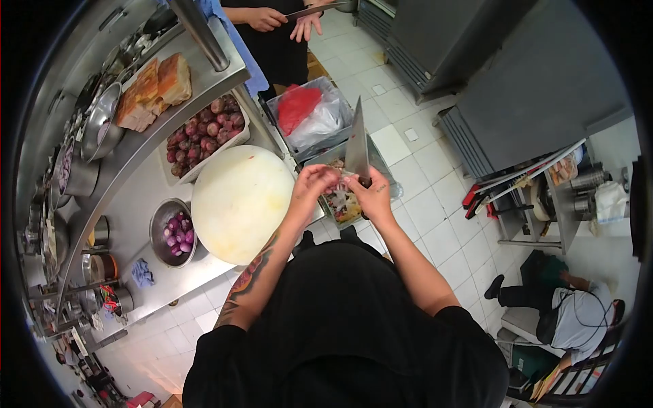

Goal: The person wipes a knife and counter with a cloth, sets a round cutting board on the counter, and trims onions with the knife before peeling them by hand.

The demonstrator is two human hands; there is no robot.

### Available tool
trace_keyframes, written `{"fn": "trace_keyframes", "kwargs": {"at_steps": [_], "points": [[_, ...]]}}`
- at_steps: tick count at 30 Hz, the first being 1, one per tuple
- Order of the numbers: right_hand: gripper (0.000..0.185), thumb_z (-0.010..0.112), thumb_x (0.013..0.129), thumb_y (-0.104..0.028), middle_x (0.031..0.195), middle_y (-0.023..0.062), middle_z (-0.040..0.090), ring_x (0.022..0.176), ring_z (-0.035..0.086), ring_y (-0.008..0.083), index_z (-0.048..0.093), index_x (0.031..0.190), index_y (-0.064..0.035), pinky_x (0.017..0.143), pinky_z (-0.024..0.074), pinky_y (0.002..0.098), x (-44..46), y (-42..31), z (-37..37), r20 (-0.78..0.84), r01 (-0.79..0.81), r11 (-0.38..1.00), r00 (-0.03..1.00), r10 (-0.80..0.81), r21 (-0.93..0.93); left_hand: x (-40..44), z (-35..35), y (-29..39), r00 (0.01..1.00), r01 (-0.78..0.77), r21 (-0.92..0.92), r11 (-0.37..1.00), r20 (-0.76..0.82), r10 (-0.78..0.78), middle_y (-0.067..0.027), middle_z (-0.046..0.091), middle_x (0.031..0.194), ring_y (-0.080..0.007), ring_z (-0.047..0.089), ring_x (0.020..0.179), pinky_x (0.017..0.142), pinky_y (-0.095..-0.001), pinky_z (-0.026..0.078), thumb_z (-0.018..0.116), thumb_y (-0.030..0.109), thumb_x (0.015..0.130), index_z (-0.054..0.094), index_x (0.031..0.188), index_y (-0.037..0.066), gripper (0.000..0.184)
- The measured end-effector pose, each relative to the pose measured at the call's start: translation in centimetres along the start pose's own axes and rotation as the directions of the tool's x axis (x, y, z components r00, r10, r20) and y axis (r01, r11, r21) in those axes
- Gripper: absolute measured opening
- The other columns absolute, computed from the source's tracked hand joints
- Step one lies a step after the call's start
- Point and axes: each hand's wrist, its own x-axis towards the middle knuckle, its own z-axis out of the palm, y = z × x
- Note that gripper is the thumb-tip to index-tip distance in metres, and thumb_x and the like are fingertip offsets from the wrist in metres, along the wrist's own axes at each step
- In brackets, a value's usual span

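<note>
My right hand [374, 196] is closed round the dark handle of a cleaver [356, 144], its broad blade pointing up and away from me. Just left of it, my left hand [313, 189] has its fingers curled round a small red onion [332, 178], mostly hidden by the fingers. Both hands are over a waste bin [347, 219] with peelings and scraps in it. Left of my forearm lies a round white chopping board [239, 204]. Beside the board, a steel bowl [155, 224] holds several peeled purple onions [179, 234].
A tray of unpeeled red onions [206, 132] stands behind the board. Slabs of meat [155, 92] lie on the upper steel shelf. Ahead, a co-worker's hand [265, 19] holds a knife beside a bagged bin [316, 132]. Another person [578, 313] is at the far right.
</note>
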Motion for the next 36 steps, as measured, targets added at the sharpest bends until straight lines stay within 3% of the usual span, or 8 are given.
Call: {"fn": "trace_keyframes", "kwargs": {"at_steps": [1, 4, 7, 11, 13, 17, 33, 36], "points": [[0.020, 0.075, 0.094, -0.009, 0.081, -0.0025, 0.070, 0.071, 0.060, 0.0039, 0.072, 0.112, -0.0007, 0.061, 0.0477, 0.0240, 0.2, 0.2, -0.2, -0.023, 0.060, 0.997, 0.998, -0.062, -0.055, -0.1, -0.6, 0.3, 0.999, 0.047, -0.183, 0.982, -0.014, -0.050, -0.0135, 0.069, 0.119, -0.0187, 0.066, 0.100, 0.087, -0.0334, 0.054, 0.061, 0.022, 0.102, 0.054, 0.128, 0.005, 0.031], [0.028, 0.073, 0.094, -0.010, 0.085, 0.0063, 0.075, 0.072, 0.066, 0.0119, 0.072, 0.121, -0.0021, 0.068, 0.0525, 0.0300, 1.5, 0.5, -1.9, -0.051, 0.159, 0.943, 0.982, -0.181, -0.291, -0.8, -1.6, 1.2, 0.994, 0.106, -0.288, 0.952, 0.047, -0.097, -0.0120, 0.068, 0.118, -0.0206, 0.068, 0.103, 0.087, -0.0350, 0.055, 0.052, 0.024, 0.105, 0.055, 0.129, 0.005, 0.031], [0.036, 0.071, 0.096, -0.021, 0.086, 0.0213, 0.071, 0.073, 0.067, 0.0384, 0.070, 0.131, -0.0130, 0.066, 0.0527, 0.0456, 2.5, 0.8, -3.1, 0.010, 0.225, 0.666, 0.950, -0.311, -0.712, -1.0, -1.5, 1.5, 0.995, 0.098, -0.280, 0.955, 0.026, -0.094, -0.0126, 0.068, 0.119, -0.0236, 0.068, 0.105, 0.090, -0.0372, 0.058, 0.056, 0.021, 0.105, 0.055, 0.132, 0.004, 0.033], [0.035, 0.070, 0.095, -0.017, 0.089, 0.0204, 0.072, 0.075, 0.070, 0.0367, 0.071, 0.129, -0.0110, 0.067, 0.0544, 0.0449, 0.1, -1.5, -2.0, 0.047, 0.234, 0.695, 0.960, -0.277, -0.680, -1.1, -1.3, 1.3, 0.996, 0.063, -0.228, 0.972, -0.039, -0.074, -0.0124, 0.068, 0.119, -0.0265, 0.069, 0.107, 0.095, -0.0388, 0.058, 0.060, 0.022, 0.105, 0.054, 0.133, 0.001, 0.036], [0.038, 0.070, 0.092, -0.012, 0.095, 0.0199, 0.073, 0.080, 0.072, 0.0365, 0.069, 0.129, -0.0083, 0.069, 0.0564, 0.0444, -2.1, -2.9, -0.5, 0.160, 0.394, 0.725, 0.914, -0.372, -0.565, -1.5, -1.2, 1.5, 0.996, 0.061, -0.211, 0.976, -0.050, -0.073, -0.0128, 0.068, 0.120, -0.0264, 0.070, 0.108, 0.096, -0.0389, 0.058, 0.060, 0.022, 0.105, 0.054, 0.133, 0.001, 0.036], [0.046, 0.070, 0.086, -0.007, 0.097, 0.0184, 0.074, 0.083, 0.072, 0.0366, 0.066, 0.131, -0.0058, 0.071, 0.0577, 0.0447, -4.7, -4.4, 1.1, 0.257, 0.459, 0.673, 0.887, -0.384, -0.580, -2.3, -1.2, 1.8, 0.997, 0.044, -0.217, 0.975, -0.049, -0.056, -0.0156, 0.069, 0.119, -0.0255, 0.070, 0.108, 0.097, -0.0400, 0.057, 0.063, 0.021, 0.104, 0.054, 0.128, -0.002, 0.035], [0.049, 0.072, 0.085, -0.006, 0.092, 0.0176, 0.071, 0.078, 0.070, 0.0376, 0.064, 0.133, -0.0065, 0.067, 0.0558, 0.0464, -5.6, -4.5, 0.5, 0.294, 0.407, 0.624, 0.913, -0.281, -0.668, -3.3, -1.0, 1.3, 0.997, -0.014, -0.154, 0.988, -0.073, 0.003, -0.0132, 0.067, 0.123, -0.0224, 0.068, 0.111, 0.098, -0.0399, 0.057, 0.064, 0.012, 0.101, 0.057, 0.132, -0.001, 0.034], [0.050, 0.072, 0.084, -0.006, 0.092, 0.0169, 0.072, 0.078, 0.070, 0.0373, 0.063, 0.133, -0.0063, 0.067, 0.0557, 0.0464, -5.7, -4.4, 0.2, 0.319, 0.411, 0.609, 0.912, -0.259, -0.678, -3.3, -0.9, 1.5, 0.996, -0.005, -0.157, 0.988, -0.089, -0.009, -0.0137, 0.067, 0.118, -0.0220, 0.070, 0.104, 0.094, -0.0378, 0.060, 0.068, 0.009, 0.099, 0.061, 0.119, -0.004, 0.026]]}}
